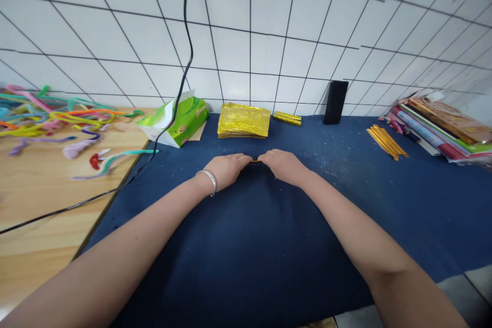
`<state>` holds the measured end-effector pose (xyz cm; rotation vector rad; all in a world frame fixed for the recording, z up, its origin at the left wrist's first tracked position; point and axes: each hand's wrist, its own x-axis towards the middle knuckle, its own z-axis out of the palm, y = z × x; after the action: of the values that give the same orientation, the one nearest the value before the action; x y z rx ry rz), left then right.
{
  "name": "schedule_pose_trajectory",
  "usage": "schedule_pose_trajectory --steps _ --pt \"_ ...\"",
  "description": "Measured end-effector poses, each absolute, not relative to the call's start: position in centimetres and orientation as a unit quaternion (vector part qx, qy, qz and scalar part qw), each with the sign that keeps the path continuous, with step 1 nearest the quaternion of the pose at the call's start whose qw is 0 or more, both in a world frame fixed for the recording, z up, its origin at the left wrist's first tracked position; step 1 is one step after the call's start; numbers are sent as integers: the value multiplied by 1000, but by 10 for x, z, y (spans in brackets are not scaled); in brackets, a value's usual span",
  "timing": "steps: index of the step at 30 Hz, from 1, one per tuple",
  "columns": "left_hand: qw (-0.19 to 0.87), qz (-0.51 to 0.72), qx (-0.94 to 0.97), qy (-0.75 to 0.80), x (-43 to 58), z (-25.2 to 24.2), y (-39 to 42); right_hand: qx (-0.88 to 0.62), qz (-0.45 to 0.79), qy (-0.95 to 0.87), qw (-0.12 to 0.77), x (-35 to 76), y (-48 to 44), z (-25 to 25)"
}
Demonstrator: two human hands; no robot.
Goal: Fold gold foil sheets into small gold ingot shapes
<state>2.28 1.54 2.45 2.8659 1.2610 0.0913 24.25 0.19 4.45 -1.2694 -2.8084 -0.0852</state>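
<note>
My left hand (226,170), with a silver bangle at the wrist, and my right hand (283,165) come close together above the dark blue cloth (246,246). Between them shows a short stretch of a thin gold strip (256,161), pinched at its two ends by my closed fingers. Most of the strip is hidden behind the fingers. Just beyond my hands lies a stack of gold foil sheets (243,120). To the right of that stack is a small gold foil roll or folded piece (287,118).
A green tissue pack (184,120) stands at the back left, crossed by a black cable (185,69). Colourful fuzzy stems (61,115) cover the wooden table at left. A black phone-like slab (335,102) leans on the tiled wall. Gold strips (387,142) and stacked books (442,125) lie right.
</note>
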Motion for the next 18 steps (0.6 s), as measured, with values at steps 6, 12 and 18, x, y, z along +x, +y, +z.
schedule_pose_trajectory --steps 6,12,18 --pt "-36 -2 880 474 12 28 23 -476 -83 -876 21 245 3 46" --pt "-11 19 896 443 4 19 33 -506 -111 -855 14 252 9 42" --pt "32 44 901 430 5 17 34 -563 -83 -821 44 256 15 36"
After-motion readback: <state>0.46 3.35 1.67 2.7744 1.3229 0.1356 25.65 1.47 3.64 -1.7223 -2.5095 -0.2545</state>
